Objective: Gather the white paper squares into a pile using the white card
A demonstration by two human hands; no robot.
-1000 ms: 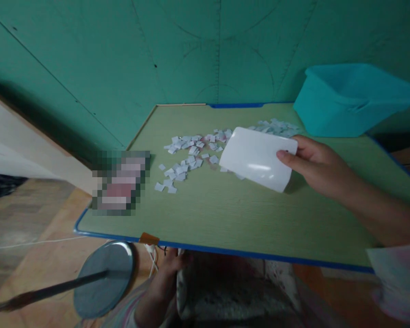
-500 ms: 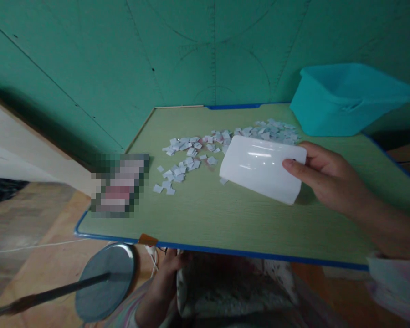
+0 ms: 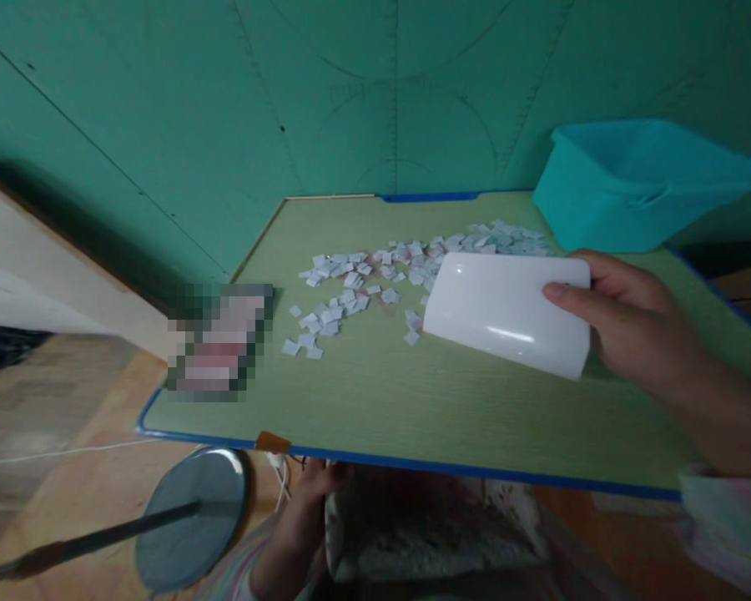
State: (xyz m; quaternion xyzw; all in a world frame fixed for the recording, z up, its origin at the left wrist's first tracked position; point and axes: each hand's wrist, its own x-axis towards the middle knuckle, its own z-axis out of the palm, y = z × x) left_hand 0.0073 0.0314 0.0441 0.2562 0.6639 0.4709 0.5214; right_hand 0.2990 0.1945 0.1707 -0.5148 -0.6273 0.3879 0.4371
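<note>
My right hand (image 3: 638, 321) is closed on the right end of a glossy, curved white plastic sheet (image 3: 506, 313), thumb on top and the other fingers mostly hidden behind it. The sheet is tilted over the right half of the table. Small white paper squares (image 3: 331, 313) lie scattered in loose rows to its left, and a denser heap (image 3: 506, 238) is just beyond it. Below the front edge, my left hand (image 3: 309, 501) rests against a patterned cloth bundle (image 3: 425, 534) at my lap; its fingers are partly hidden by the table.
A turquoise bin (image 3: 619, 192) stands at the table's back right corner, against the green wall (image 3: 350, 83). A pixelated flat object (image 3: 222, 338) lies at the left edge of the green table (image 3: 375, 401). On the floor sits a round grey base with a pole (image 3: 191, 517).
My right hand has drawn the white plastic sheet to the right, uncovering a few paper squares at its left end. My left hand stays in place.
</note>
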